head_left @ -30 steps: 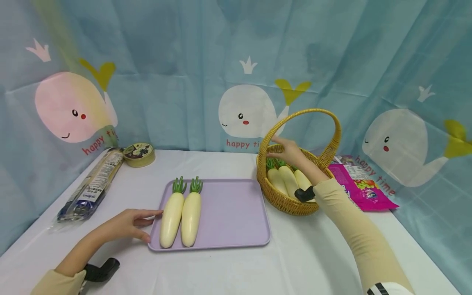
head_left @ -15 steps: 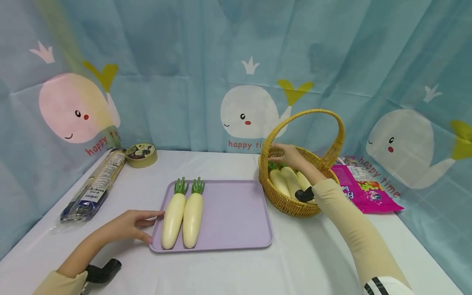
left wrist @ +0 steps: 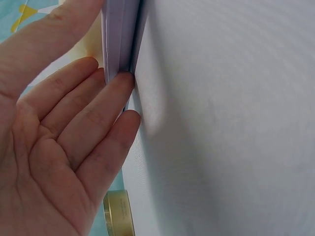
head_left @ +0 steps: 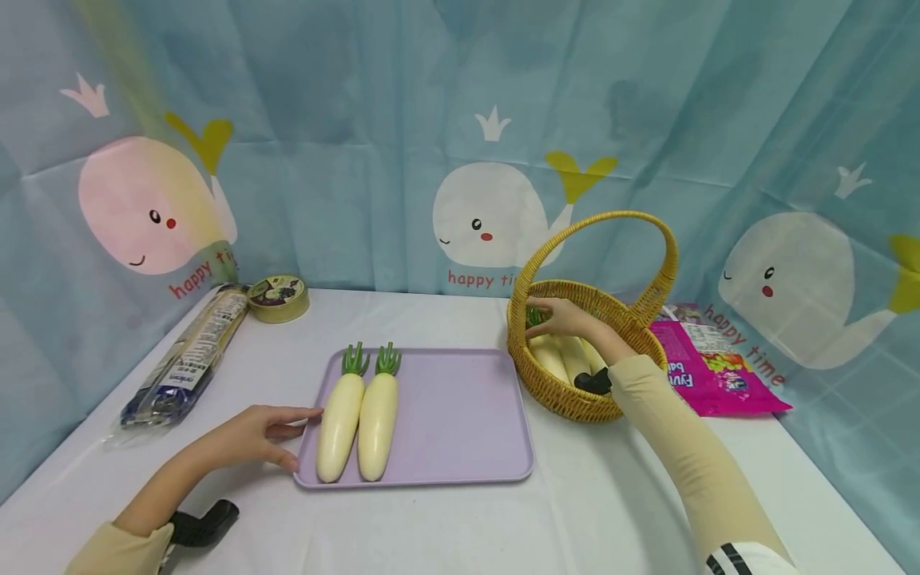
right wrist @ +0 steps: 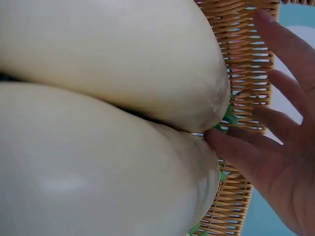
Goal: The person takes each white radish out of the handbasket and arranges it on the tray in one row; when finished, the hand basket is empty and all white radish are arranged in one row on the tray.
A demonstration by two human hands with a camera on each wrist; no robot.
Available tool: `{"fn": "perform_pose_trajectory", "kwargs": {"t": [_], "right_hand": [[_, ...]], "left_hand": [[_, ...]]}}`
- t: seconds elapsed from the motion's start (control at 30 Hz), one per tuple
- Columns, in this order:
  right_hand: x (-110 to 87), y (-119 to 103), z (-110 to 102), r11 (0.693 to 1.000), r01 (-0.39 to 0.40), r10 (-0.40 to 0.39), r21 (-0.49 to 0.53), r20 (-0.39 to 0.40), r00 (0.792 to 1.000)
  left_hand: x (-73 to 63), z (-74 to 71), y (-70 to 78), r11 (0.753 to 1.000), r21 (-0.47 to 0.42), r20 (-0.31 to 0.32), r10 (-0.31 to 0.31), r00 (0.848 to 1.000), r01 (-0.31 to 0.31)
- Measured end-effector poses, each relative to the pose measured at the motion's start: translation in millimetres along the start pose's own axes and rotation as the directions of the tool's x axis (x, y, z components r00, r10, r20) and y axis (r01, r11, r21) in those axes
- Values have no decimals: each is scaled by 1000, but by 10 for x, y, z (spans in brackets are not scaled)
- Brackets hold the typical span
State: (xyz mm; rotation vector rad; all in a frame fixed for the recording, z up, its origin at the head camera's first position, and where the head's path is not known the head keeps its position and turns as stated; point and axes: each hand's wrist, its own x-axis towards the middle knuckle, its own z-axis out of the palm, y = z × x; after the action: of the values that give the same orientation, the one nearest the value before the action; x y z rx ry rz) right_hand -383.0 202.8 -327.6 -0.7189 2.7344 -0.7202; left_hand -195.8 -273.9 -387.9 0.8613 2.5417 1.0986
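Observation:
Two white radishes (head_left: 340,431) with green tops lie side by side on the left part of a lilac tray (head_left: 460,415). My left hand (head_left: 262,439) is at the tray's left edge; in the left wrist view its extended fingertips meet the tray rim (left wrist: 115,39). My right hand (head_left: 571,319) reaches under the handle into a wicker basket (head_left: 553,399) holding several more radishes (head_left: 573,359). In the right wrist view its fingers (right wrist: 283,123) are spread and bent near the basket wall, with the thumb tip right at the leafy ends of two radishes (right wrist: 108,167).
A gold round tin (head_left: 278,299) and a long clear-wrapped package (head_left: 188,359) lie at the back left. Pink snack packets (head_left: 719,375) lie right of the basket. A blue curtain (head_left: 359,160) with whale prints hangs behind the white-covered table (head_left: 417,535).
My right hand has sunk lower into the basket, down to the radishes' green tops. The left hand stays at the tray edge. The view has shifted slightly.

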Motion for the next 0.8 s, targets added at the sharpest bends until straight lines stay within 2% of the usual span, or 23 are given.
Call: {"fn": "perform_pose_trajectory", "kwargs": {"t": [0.23, 0.43, 0.57, 0.7, 0.8], "right_hand": [[-16, -36, -2, 999, -39, 40, -14, 134, 990], [-27, -34, 26, 995, -56, 71, -88, 170, 983], [-42, -64, 23, 994, -56, 74, -94, 202, 977], [-56, -120, 18, 993, -59, 84, -102, 251, 964], [-33, -145, 18, 986, -73, 116, -152, 299, 947]], "left_hand": [[1, -7, 0, 1000, -12, 1, 5, 1000, -5], [2, -4, -3, 999, -45, 10, 17, 1000, -16], [8, 3, 15, 998, -56, 17, 3, 1000, -2], [15, 13, 30, 998, -57, 19, 8, 1000, -7], [13, 13, 34, 998, -56, 20, 8, 1000, -7]]}}
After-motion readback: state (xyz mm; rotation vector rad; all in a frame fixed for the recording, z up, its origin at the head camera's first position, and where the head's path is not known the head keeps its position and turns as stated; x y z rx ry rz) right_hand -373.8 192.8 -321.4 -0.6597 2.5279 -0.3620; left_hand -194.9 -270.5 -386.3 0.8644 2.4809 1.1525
